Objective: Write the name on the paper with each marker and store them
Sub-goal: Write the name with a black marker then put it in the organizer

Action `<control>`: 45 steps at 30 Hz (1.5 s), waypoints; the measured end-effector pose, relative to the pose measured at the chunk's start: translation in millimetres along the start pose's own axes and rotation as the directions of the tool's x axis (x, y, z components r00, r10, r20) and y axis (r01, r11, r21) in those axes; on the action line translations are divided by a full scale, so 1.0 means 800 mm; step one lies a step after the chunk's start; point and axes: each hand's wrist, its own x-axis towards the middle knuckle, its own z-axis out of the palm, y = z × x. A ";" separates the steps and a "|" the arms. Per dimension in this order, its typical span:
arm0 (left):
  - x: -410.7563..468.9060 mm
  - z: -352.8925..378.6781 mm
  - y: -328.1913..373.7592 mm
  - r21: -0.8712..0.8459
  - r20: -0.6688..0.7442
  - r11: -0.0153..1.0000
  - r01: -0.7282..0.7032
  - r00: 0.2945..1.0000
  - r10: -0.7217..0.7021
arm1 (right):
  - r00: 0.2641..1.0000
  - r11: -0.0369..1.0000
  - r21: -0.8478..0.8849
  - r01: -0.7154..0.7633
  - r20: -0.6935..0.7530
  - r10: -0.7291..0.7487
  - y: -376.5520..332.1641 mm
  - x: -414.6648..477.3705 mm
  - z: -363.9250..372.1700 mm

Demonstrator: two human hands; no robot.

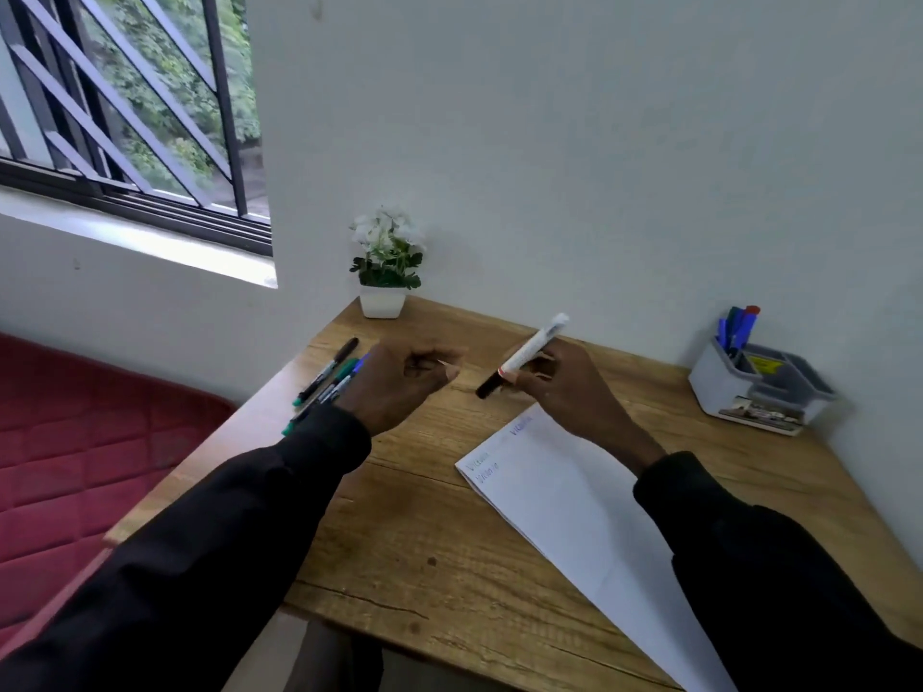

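1. Reaches forward with both forearms, the left sleeve (249, 516) and the right sleeve (749, 541) both black and ending at the wrists.
2. Holds the left hand (399, 387) back-up, with fingers curled in toward the palm and thumb tip against the fingertips.
3. Grips a marker (524, 354) in the right hand (564, 387), with fingers and thumb wrapped round the lower barrel.
4. Points the marker's dark end toward the left hand and its white end up and away from it.
5. Poses the hands about level, near each other but apart, with the dark end in the gap between them.
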 end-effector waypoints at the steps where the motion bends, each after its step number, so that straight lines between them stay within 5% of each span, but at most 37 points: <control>1: 0.002 0.011 0.007 -0.025 0.045 1.000 -0.009 0.999 0.010 | 0.999 0.996 0.087 -0.026 -0.032 0.029 -0.001 -0.008 -0.005; 5: 0.009 0.047 0.034 -0.117 0.086 0.989 -0.085 0.992 0.096 | 0.991 0.923 0.379 -0.070 -0.081 0.109 -0.002 -0.036 -0.024; 11: 0.021 0.072 0.049 -0.086 0.061 0.982 -0.166 0.983 0.172 | 0.985 0.646 0.754 -0.121 0.011 0.171 -0.005 -0.063 -0.040; 18: 0.027 0.069 0.051 -0.019 0.074 0.978 -0.206 0.976 0.207 | 0.976 0.725 0.669 -0.163 0.003 0.217 -0.012 -0.067 -0.042; 38: 0.038 0.041 0.016 0.012 0.274 0.985 -0.170 0.948 0.160 | 0.928 0.709 0.627 -0.324 0.355 0.111 -0.002 -0.046 -0.049; 45: 0.042 0.003 -0.021 0.024 0.187 1.000 -0.008 0.982 0.003 | 0.963 0.769 0.591 -0.243 0.244 0.118 0.011 -0.060 -0.087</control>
